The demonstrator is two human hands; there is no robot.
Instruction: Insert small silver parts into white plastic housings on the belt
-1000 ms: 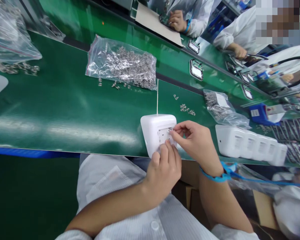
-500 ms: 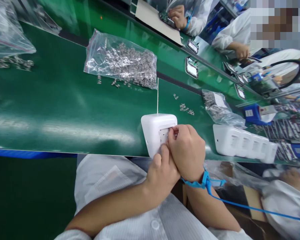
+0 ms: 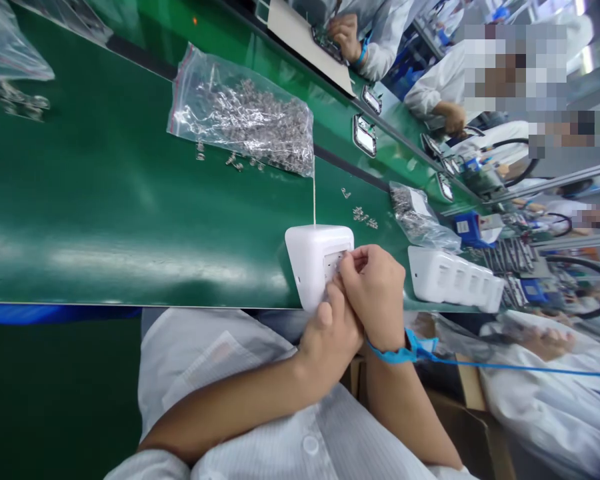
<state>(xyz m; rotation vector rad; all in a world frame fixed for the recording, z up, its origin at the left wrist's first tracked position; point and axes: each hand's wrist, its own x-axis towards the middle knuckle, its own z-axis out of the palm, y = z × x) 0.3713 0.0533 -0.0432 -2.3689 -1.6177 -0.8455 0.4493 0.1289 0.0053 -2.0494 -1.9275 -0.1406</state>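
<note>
At the near edge of the green surface point(image 3: 130, 220), a white plastic housing point(image 3: 310, 257) stands on its side, its recessed opening turned toward the person, presumably so both hands can get at it. Left hand point(image 3: 330, 337) comes up from below with its fingers pressed against the lower part of the housing, a bracing grip that seems meant to keep the piece from sliding. Right hand point(image 3: 375, 290), wearing a blue wrist strap point(image 3: 405, 348) with a cord trailing off to the right, has thumb and fingertips pinched together at the opening; whether a small part sits between them I cannot tell (the knuckles hide it).

A clear bag of small metal parts point(image 3: 245, 117) lies farther back on the surface, within reach, with a few loose ones spilled beside it. A second, smaller bag point(image 3: 420, 217) and more loose parts point(image 3: 363, 215) sit to the right of the housing. A row of similar white housings point(image 3: 453, 280) lies well to the right. Across the surface, other people's hands point(image 3: 343, 33) are busy over their own pieces.
</note>
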